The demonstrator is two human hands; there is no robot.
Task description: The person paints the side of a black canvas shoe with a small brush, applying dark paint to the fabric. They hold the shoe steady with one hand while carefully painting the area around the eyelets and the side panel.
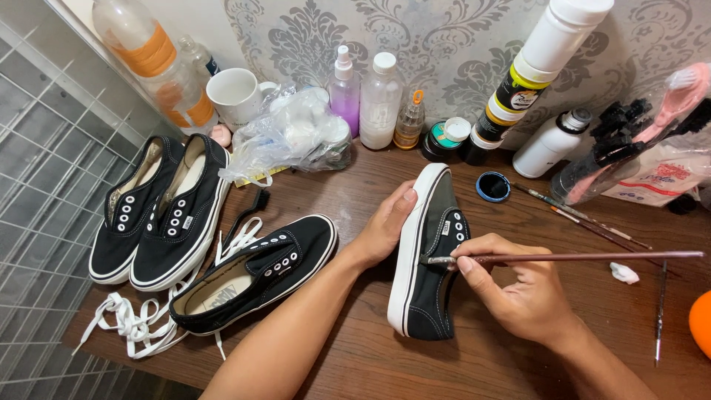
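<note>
Right hand brushes the black shoe steadied by left hand.

two bare forearms, left hand, right hand, no sleeves

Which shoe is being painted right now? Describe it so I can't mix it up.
On the brown wooden table, right of three other black shoes, one black shoe lies on its side, sole toward the left hand. Only this one is held, with the right hand touching a brush to it.
</note>
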